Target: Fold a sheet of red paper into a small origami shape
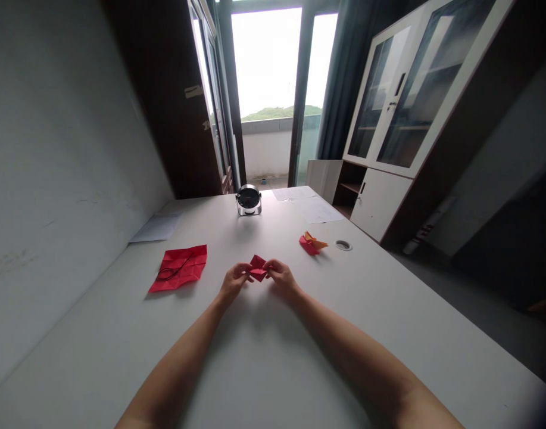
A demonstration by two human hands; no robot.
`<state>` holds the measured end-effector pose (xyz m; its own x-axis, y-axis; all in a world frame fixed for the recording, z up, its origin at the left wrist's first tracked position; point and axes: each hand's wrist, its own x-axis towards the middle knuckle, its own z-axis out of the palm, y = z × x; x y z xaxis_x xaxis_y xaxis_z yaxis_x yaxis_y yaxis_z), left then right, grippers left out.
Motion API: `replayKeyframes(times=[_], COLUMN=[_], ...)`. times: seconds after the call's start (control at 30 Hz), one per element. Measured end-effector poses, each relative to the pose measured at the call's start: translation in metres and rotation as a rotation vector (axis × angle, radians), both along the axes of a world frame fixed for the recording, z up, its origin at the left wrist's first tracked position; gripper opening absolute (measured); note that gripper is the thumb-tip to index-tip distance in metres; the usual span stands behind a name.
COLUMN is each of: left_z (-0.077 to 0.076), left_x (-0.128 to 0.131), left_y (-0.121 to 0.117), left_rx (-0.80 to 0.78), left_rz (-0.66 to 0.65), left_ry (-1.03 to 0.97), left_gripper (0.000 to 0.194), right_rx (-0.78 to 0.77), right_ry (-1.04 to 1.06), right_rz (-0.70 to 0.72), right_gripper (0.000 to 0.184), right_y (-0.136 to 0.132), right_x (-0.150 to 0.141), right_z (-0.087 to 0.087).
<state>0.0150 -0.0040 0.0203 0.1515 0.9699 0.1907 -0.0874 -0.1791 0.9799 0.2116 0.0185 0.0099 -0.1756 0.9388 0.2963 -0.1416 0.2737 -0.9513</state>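
Observation:
Between my two hands is a small piece of folded red paper (258,269), roughly diamond-shaped with creases across it. My left hand (236,280) pinches its left corner, and my right hand (280,274) grips the right corner between thumb and fingers. The fingertips cover both corners. To the left lies a creased red paper sheet (183,265) with dark lines like a thin cord or drawing on it. Farther right sits a folded paper shape (311,243) in red and orange.
A round black device on a silver stand (248,200) stands at the back of the white table (264,357). White papers (320,210) lie at the far right, another paper (156,227) by the left wall. A round cable hole (343,245) is near the right edge.

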Motion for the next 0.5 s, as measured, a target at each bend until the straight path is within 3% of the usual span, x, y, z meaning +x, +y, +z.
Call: replayKeyframes(times=[0.13,0.5], left_z=[0.0047,0.0046], left_x=[0.0009,-0.0017], left_y=[-0.0020,-0.0025], left_rx=[0.010,0.039], left_rz=[-0.008,0.058], left_ry=[-0.028,0.019], left_gripper=[0.043,0.032], right_rx=[0.002,-0.001], right_ry=[0.011,-0.035], right_rz=[0.027,0.066], right_gripper=[0.012,0.018], right_y=[-0.0008,-0.0019], right_x=[-0.0012,-0.0008], right_z=[-0.0003,-0.0008])
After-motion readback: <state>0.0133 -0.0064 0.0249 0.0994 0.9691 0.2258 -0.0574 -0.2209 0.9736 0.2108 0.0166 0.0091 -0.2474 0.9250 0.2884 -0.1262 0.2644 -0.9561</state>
